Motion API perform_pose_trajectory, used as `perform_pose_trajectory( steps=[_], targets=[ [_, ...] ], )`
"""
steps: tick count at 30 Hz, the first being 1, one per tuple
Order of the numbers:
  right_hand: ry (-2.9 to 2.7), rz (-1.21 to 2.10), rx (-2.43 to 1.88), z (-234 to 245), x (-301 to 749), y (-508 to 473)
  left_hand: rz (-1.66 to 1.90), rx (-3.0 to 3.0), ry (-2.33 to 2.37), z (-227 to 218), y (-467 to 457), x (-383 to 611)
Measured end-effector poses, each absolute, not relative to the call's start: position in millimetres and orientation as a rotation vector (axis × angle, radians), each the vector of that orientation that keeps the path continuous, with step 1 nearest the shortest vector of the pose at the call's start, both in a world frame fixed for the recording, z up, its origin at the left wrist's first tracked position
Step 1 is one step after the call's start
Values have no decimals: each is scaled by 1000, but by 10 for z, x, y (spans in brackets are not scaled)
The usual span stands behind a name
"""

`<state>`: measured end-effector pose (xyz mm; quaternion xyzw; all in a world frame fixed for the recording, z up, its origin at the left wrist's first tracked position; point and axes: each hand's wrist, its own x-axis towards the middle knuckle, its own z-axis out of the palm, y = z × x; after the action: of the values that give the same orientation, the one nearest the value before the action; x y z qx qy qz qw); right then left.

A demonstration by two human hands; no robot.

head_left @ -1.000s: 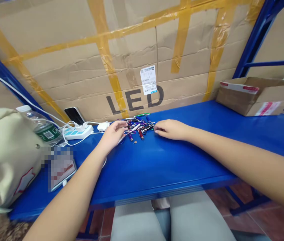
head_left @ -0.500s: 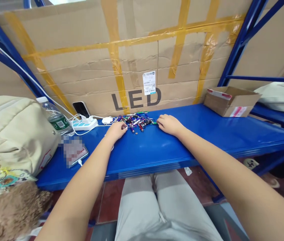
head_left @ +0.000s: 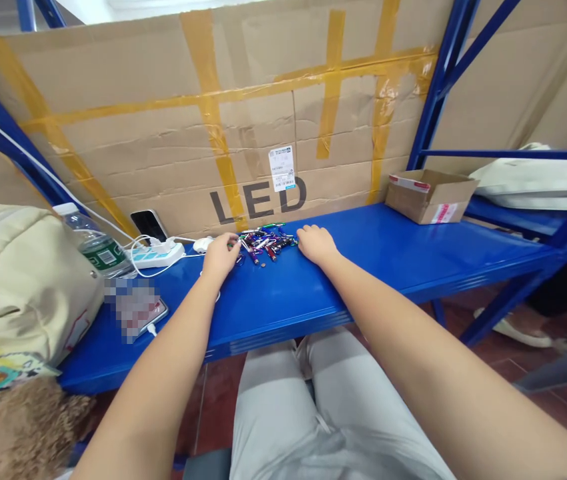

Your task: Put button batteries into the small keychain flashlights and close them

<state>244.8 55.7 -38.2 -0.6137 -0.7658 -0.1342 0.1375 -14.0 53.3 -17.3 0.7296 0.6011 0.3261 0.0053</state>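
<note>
A pile of small, shiny cylinders in purple, red, green, blue, black and silver lies on the blue shelf top between my hands; they resemble slim pocket torches, but their exact kind is too small to tell. My left hand is at the pile's left edge, thumb and fingers curved and apart, with dark pieces showing beside them. At the right edge rests my right hand, palm down, its loosely bent fingers against the outermost pieces. A small brown round bit lies in front of the pile.
Left of my hands are a power strip with white cables, a charging phone, a water bottle and a cream bag. An open cardboard box stands at right. Taped cardboard backs the blue shelf.
My view has turned a little to the right. My left hand has shifted to the pile's left end, its fingers opening from a closer pinch. My right hand stays at the right edge.
</note>
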Motion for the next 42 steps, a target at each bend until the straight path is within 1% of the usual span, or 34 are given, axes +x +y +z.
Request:
perform_pose_trajectory(
  steps=[3,11,17,21,36,42],
  targets=[
    [-2145,-320,-1836,-410,2316,633,1153,2223,1914,-158,547,-156],
    [-2000,-166,-1881,-419,2321,713,1043,2149,2001,-196,584,-231],
    [-1880,168,-1748,-451,2491,827,1021,2157,1973,-202,611,-210],
    [-1817,297,-1709,-478,2589,939,1009,2165,1953,-198,606,-201],
    [-1704,439,-1579,-570,2618,1069,937,2170,1919,-243,645,-216],
    [-1666,452,-1534,-592,2621,1076,949,2169,2005,-252,648,-258]
  ],
)
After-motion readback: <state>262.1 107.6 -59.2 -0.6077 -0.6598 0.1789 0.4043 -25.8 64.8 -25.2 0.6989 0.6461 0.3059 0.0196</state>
